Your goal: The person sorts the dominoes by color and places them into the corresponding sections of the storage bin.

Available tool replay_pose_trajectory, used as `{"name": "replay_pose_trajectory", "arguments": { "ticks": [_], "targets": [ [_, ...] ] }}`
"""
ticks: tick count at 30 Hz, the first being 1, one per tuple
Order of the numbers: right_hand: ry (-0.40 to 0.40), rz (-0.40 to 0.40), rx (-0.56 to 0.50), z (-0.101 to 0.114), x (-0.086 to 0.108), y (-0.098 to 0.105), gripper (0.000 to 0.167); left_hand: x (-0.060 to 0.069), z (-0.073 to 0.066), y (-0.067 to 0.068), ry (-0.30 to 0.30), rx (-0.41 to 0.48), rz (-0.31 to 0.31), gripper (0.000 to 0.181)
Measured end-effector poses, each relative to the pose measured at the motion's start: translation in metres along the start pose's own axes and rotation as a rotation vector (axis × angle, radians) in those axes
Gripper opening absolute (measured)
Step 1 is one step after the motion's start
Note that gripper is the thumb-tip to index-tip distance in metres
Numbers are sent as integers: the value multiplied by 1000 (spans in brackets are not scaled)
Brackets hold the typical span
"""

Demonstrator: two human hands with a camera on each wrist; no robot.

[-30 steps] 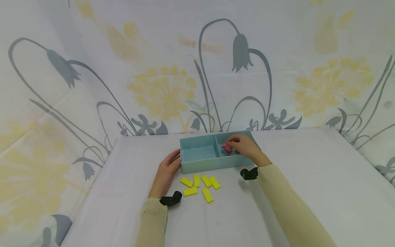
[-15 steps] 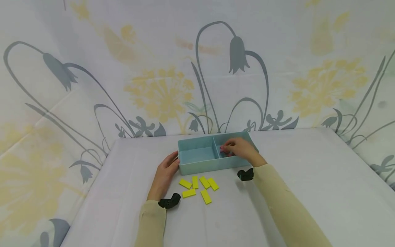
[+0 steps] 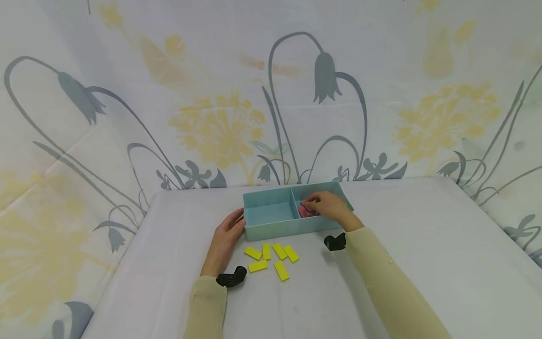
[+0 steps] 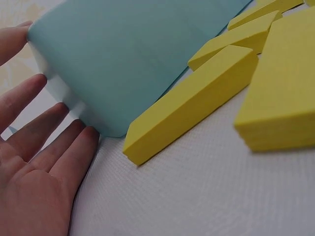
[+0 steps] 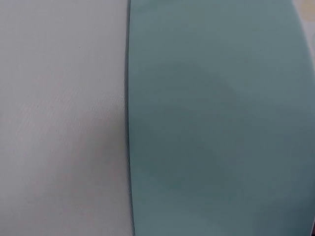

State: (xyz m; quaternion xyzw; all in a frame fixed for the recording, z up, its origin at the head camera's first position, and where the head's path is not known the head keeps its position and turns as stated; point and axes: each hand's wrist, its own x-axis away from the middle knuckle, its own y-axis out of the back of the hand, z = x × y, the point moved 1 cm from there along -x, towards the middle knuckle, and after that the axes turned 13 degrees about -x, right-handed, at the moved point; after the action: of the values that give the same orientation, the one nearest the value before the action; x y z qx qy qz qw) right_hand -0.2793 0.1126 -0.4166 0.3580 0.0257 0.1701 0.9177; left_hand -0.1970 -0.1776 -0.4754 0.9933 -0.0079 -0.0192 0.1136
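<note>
A light blue two-compartment box (image 3: 271, 230) stands on the table. My left hand (image 3: 224, 240) rests against its left end, and the left wrist view shows fairly straight fingertips (image 4: 37, 83) touching the box wall (image 4: 123, 54). Inside the right compartment, my right hand (image 3: 330, 205) pinches a pinkish-red block (image 3: 304, 205). More red blocks (image 3: 303, 213) lie beneath it, partly hidden by the fingers. The left compartment holds nothing visible. In the right wrist view only the box's outer wall (image 5: 216, 118) and the table show; the hand is out of sight there.
Several yellow rectangular blocks (image 3: 281, 271) lie scattered in front of the box. The nearest ones loom large in the left wrist view, one yellow block (image 4: 192, 103) close to the box's base. A flower-printed cloth (image 3: 203, 94) hangs behind the white-covered table (image 3: 402, 226).
My right hand has dipped into the right compartment and come up slightly, still at the red blocks. My left hand stays at the box's end. The head view has shifted a little.
</note>
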Motion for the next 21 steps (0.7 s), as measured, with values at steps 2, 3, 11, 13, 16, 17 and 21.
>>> {"name": "replay_pose_trajectory", "arguments": {
  "ticks": [2, 3, 11, 13, 16, 17, 21],
  "targets": [
    [1, -12, 7, 0, 1, -1, 32, 1, 1, 0, 3, -4, 3, 49],
    [8, -19, 7, 0, 2, -1, 32, 1, 1, 0, 1, -6, 4, 51],
    [79, -83, -244, 0, 11, 5, 30, 0, 0, -1, 8, -16, -8, 55],
    [93, -114, -361, -2, 16, 9, 30, -1, 0, -1, -1, -4, -3, 52],
    [127, -191, -506, -6, 26, 15, 31, -1, -1, -3, -3, -4, 1, 47],
    [145, -219, -539, -8, 29, 17, 31, -1, -1, -3, -2, -21, -5, 46],
    [186, -317, -658, -7, 44, 20, 28, 1, 0, -2, -4, -96, -17, 53]
  ]
}}
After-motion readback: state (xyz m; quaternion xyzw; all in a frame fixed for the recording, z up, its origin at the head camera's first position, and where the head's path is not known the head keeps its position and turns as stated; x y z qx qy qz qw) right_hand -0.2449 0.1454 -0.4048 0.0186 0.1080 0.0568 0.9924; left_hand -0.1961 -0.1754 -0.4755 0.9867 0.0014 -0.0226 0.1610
